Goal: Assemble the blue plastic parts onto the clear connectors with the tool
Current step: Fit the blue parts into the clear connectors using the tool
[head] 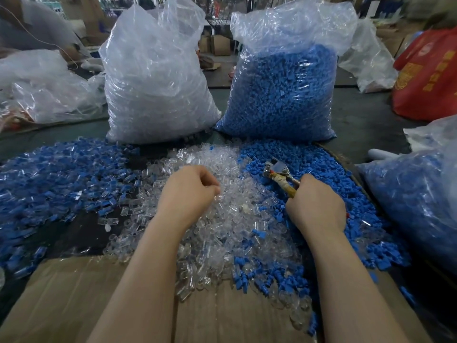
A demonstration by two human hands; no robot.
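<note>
Picking looks to be the step in hand; left hand (189, 191) hovers over the heap of clear connectors (222, 219) in the middle, fingers curled with thumb and fingertips drawn together, though whether a connector is pinched between them I cannot tell; right hand (316, 206) grips the handle of the tool (280, 175), which lies across the loose blue parts (309, 164) on the right; to do it well, take one connector only, turn its open end toward the tool, and seat a single blue part squarely before squeezing, since a tilted part would likely jam; the tool's long axis runs from the right hand up and to the left, metal head pointing away from the person toward the bag of blue parts (279, 95); mixed pieces (61, 174) lie heaped on the left, seemingly finished.
</note>
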